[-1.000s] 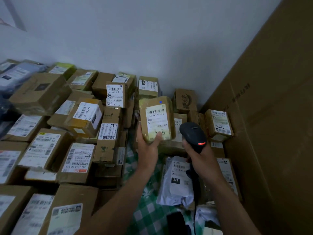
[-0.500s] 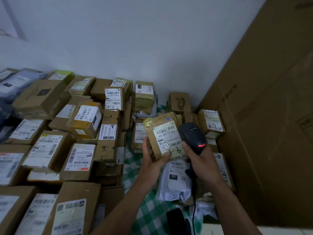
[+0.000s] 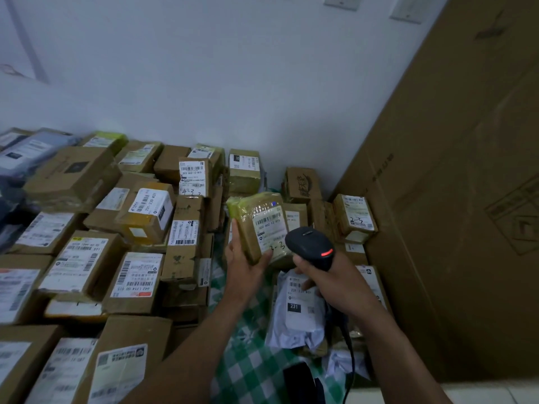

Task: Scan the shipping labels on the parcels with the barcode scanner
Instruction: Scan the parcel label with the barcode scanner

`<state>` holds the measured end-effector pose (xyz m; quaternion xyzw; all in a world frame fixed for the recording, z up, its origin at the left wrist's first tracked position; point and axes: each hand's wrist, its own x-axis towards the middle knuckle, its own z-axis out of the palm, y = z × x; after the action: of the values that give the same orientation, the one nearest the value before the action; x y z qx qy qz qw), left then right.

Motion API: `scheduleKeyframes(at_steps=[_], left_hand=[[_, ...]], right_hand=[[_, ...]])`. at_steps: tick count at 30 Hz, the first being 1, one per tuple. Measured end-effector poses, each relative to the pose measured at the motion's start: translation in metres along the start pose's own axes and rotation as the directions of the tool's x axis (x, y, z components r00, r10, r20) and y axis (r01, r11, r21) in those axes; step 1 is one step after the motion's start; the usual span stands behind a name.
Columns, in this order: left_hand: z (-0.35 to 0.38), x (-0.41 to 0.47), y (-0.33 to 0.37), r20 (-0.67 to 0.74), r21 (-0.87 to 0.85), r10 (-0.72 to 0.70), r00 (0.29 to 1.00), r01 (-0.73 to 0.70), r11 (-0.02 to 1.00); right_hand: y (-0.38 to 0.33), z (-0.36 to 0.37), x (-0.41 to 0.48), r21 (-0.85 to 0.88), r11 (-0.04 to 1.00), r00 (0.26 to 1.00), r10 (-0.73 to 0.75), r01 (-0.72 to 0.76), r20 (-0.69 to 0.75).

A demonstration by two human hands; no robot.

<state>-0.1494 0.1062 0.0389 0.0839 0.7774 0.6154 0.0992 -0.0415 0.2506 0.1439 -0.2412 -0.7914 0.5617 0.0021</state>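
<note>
Cloth, green checked (image 3: 250, 365), lies nearest, below the held parcel (image 3: 253, 228). On it, below and right of the parcel, a white poly mailer (image 3: 297, 319) marked 231. Person's right hand (image 3: 335, 282): fingers (image 3: 302, 265) curled round the grip of the black barcode scanner (image 3: 310, 246), red light lit, head at the parcel's lower right corner and overlapping it in view. Person's left hand (image 3: 243, 266): holds the tape-wrapped parcel up, tilted, thumb on its lower front, fingers (image 3: 233, 237) along its left side. Its shipping label (image 3: 269, 228) faces the camera, "3-3" handwritten. Left of and behind the parcel, stacked labelled cardboard boxes (image 3: 87, 258). Right of it, a large flat carton (image 3: 466, 199); behind, white wall (image 3: 204, 68).
</note>
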Motion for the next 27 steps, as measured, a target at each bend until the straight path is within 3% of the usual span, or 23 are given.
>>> scheduleKeyframes(at_steps=[14,27], left_hand=[[0.001,0.008,-0.014,-0.011,0.059,-0.041,0.999,0.042,0.997],[0.001,0.012,-0.018,0.0,0.088,-0.041,0.999,0.041,0.995]], right_hand=[[-0.004,0.006,0.0,-0.03,0.997,0.994,0.07,-0.068,0.085],[0.0,0.003,0.004,-0.023,0.999,0.993,0.041,-0.039,0.108]])
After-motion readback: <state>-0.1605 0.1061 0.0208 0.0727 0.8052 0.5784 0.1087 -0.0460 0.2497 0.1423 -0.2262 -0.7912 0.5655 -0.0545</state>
